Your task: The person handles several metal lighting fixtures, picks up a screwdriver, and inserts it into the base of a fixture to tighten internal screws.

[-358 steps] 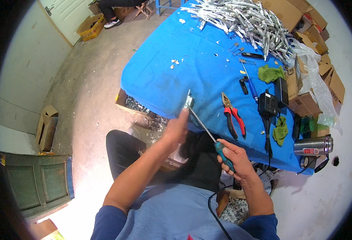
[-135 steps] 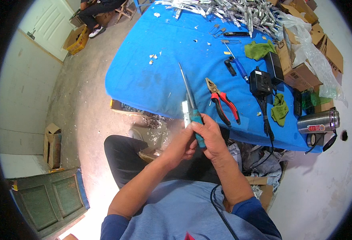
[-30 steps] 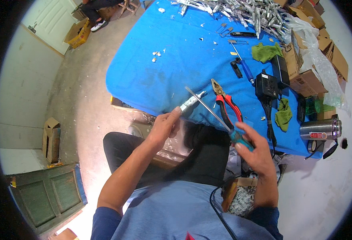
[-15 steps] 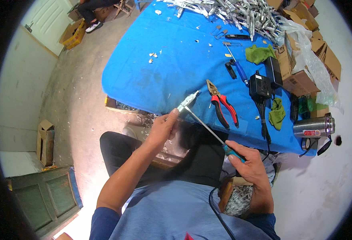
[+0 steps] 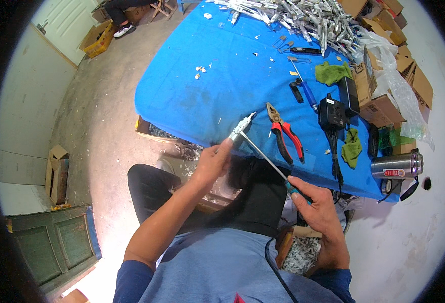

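My left hand pinches the near end of a slim white and silver pen-like plastic piece at the table's front edge. The piece points away from me, and its far tip is dark and narrow. In my right hand is the teal handle of a screwdriver. The long metal shaft slants up to the left, and its tip meets the side of the white piece. Just right of the piece, pliers with red and black handles lie on the blue cloth.
Many similar pieces are heaped at the far right. Beyond the pliers lie a blue-handled screwdriver, a black power adapter and green cloths. A steel flask lies at the right edge. Cardboard boxes line the wall.
The whole view has shifted slightly, so the table sits a little lower and to the right. Both hands keep their grips, and the screwdriver tip stays against the white piece.
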The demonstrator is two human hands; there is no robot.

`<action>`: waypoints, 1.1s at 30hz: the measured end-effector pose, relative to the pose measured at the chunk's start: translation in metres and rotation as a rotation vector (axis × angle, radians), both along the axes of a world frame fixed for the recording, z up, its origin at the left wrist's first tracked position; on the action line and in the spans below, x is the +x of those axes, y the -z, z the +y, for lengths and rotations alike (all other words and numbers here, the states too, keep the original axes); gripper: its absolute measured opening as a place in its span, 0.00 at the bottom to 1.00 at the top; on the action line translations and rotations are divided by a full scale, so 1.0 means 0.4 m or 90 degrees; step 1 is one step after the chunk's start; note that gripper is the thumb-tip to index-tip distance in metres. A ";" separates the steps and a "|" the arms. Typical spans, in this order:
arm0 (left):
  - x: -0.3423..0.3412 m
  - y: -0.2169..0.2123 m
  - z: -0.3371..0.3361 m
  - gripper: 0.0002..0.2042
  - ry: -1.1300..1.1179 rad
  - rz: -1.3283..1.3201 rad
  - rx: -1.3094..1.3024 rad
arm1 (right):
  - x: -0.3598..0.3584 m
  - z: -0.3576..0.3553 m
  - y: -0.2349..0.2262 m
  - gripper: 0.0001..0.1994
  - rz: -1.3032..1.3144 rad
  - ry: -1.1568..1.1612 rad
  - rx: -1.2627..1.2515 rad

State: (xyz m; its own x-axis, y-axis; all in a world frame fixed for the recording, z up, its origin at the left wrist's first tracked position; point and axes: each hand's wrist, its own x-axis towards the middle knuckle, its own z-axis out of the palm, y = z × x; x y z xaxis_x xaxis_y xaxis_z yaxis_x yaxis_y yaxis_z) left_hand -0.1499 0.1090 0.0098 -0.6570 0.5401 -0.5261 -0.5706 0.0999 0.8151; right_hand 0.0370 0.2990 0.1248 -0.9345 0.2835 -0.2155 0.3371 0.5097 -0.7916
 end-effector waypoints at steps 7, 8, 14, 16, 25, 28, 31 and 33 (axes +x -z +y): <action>0.009 0.001 0.010 0.21 0.020 0.004 0.005 | -0.007 0.031 0.001 0.18 0.039 -0.049 0.049; 0.008 0.001 0.007 0.21 0.023 -0.002 0.010 | -0.007 0.033 0.002 0.18 0.044 -0.053 0.043; 0.003 0.008 0.001 0.22 0.024 -0.014 0.030 | -0.012 0.030 0.000 0.18 0.023 -0.038 -0.003; 0.007 0.009 0.006 0.23 0.019 -0.003 0.029 | -0.011 0.037 0.015 0.18 0.019 -0.027 -0.040; 0.016 0.018 0.022 0.26 0.001 0.048 0.006 | -0.030 0.043 0.032 0.18 0.053 -0.039 -0.044; 0.014 0.021 0.024 0.27 -0.001 0.062 -0.010 | -0.035 0.039 0.026 0.18 0.045 -0.045 -0.014; 0.015 0.013 0.025 0.27 0.001 0.055 -0.022 | -0.039 0.042 0.021 0.18 0.056 -0.059 0.026; 0.019 0.005 0.031 0.27 -0.005 0.055 -0.024 | -0.042 0.042 0.012 0.18 0.061 -0.069 0.047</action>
